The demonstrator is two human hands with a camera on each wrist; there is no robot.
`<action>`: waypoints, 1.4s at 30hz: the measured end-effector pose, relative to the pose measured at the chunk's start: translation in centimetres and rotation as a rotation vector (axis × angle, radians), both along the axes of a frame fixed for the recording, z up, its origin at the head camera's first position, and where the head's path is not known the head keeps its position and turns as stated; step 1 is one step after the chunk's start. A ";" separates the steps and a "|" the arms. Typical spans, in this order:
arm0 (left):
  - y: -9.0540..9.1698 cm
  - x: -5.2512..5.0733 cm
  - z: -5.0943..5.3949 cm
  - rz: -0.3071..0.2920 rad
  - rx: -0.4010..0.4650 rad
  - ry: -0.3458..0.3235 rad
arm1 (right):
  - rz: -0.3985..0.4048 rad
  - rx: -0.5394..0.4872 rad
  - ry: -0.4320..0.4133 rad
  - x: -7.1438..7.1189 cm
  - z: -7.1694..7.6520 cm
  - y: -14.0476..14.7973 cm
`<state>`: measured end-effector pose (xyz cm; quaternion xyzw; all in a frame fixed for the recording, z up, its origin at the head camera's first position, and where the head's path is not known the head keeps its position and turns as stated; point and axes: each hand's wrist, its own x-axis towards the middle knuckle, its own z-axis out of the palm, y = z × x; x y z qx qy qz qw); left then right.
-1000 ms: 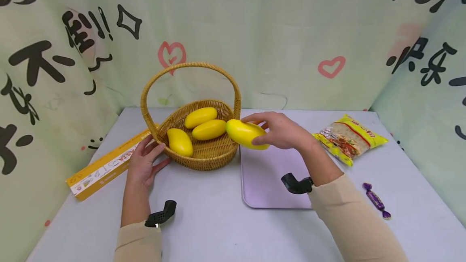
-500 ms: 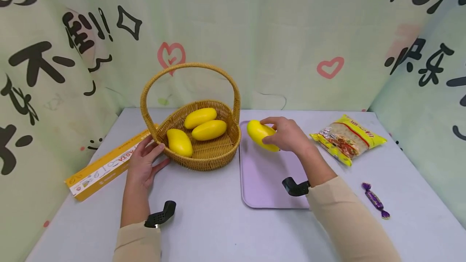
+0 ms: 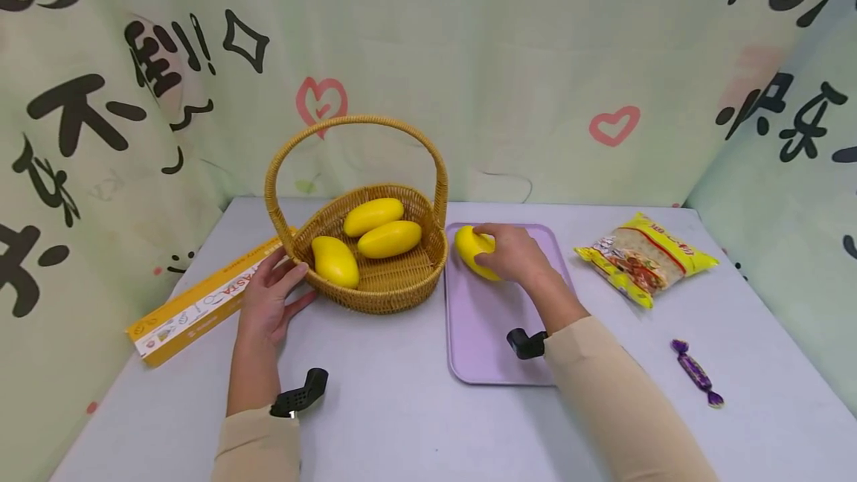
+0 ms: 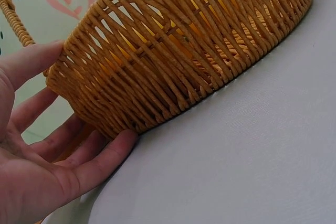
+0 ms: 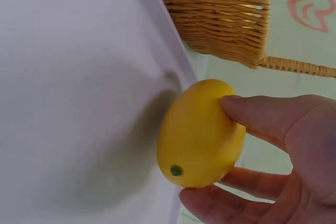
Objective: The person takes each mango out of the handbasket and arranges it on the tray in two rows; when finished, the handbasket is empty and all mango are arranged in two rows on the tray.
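My right hand (image 3: 512, 253) grips a yellow mango (image 3: 474, 250) over the far left part of a lilac tray (image 3: 472, 359). In the right wrist view, the mango (image 5: 197, 135) shows a green stem spot, with thumb and fingers on opposite sides. Its shadow falls on the tray; whether it touches is unclear. My left hand (image 3: 271, 300) holds the left end of a wicker basket (image 3: 382, 300) with a tall arched handle. The left wrist view shows digits at the basket's (image 4: 173, 61) rim and low on its wall. Three more mangoes (image 3: 390, 239) lie inside.
A long yellow-and-white pasta box (image 3: 194, 315) lies left of the basket, partly behind my left hand. To the tray's right are a yellow food packet (image 3: 646, 257) and a purple wrapped candy (image 3: 698, 373). A printed curtain (image 3: 509, 80) stands behind the white table (image 3: 375, 407).
My right hand has carried the mango from beside the basket's right rim to the right, then lowered it toward the tray. The left hand and basket have stayed in place.
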<state>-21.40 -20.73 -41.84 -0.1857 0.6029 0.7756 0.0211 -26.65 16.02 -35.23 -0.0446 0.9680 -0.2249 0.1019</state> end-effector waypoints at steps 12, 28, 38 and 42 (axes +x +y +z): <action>-0.2 0.0 -0.1 -0.001 0.003 0.012 | 0.057 -0.005 0.089 -1.0 -1.3 -0.4; -0.2 -0.1 -0.3 0.010 0.000 0.013 | 0.110 -0.066 -0.063 -1.3 -0.4 -0.9; -0.3 -0.2 -0.3 0.015 0.003 0.016 | 0.050 -0.192 -0.022 -1.8 -1.7 -0.7; -0.3 -0.2 -0.4 0.014 0.010 0.012 | 0.017 -0.223 -0.028 -1.9 -2.1 -0.6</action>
